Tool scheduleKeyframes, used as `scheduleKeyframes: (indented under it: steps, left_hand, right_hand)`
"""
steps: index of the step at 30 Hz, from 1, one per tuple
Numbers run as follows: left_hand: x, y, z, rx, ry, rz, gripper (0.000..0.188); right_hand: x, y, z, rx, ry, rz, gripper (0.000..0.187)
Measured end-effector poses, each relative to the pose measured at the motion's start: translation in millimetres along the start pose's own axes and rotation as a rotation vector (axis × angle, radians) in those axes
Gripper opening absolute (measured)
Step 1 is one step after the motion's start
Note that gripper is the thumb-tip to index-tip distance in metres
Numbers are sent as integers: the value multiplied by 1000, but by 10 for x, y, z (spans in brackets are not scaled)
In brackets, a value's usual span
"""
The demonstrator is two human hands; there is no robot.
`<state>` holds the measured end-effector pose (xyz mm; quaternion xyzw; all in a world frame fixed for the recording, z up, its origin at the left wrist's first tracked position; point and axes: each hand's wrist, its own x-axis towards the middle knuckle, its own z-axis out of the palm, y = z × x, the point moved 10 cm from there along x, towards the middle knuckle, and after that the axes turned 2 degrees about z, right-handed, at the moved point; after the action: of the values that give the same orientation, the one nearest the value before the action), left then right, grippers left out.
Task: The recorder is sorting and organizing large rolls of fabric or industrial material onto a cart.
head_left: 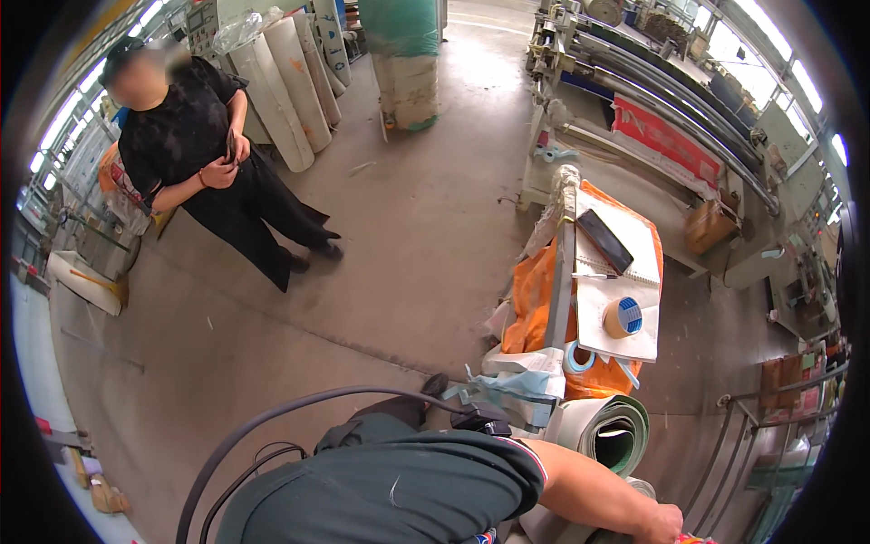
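Observation:
From the dark green sleeve, my left arm reaches across to the lower right. My left hand (pixel 663 524) is at the bottom edge, its fingers curled closed and partly cut off by the frame. Right beside the fingers is a small pink and orange thing (pixel 694 539), too cropped to name. Under and beside the forearm are rolls of material, among them a green-and-white roll (pixel 594 435) with its open end showing. My right hand is out of view.
An orange-covered cart (pixel 535 304) bears a notebook (pixel 594 313), a phone (pixel 604 241), a pen (pixel 594 276) and a tape roll (pixel 623 317). A person in black (pixel 190 136) stands at the upper left, near upright rolls (pixel 281 91). A roller machine (pixel 652 82) is at the upper right; a black cable (pixel 299 399) arches over my back.

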<state>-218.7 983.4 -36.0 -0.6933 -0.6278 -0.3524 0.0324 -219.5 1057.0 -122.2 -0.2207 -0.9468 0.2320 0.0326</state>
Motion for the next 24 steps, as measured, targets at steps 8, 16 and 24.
scheduleKeyframes:
  steps: [8, 16, 24]
  left_hand:
    - [39, -63, 69, -159, 211, -174, 38]
    - [-161, 72, -262, -55, -76, -104, 22]
    - [53, 183, -377, -151, -18, -71, 32]
  right_hand:
    - [-359, 141, -207, 3, 56, 11, 63]
    - [-629, -203, -95, 36, -31, 3, 63]
    - [-320, -399, -189, 245, 215, -391, 25]
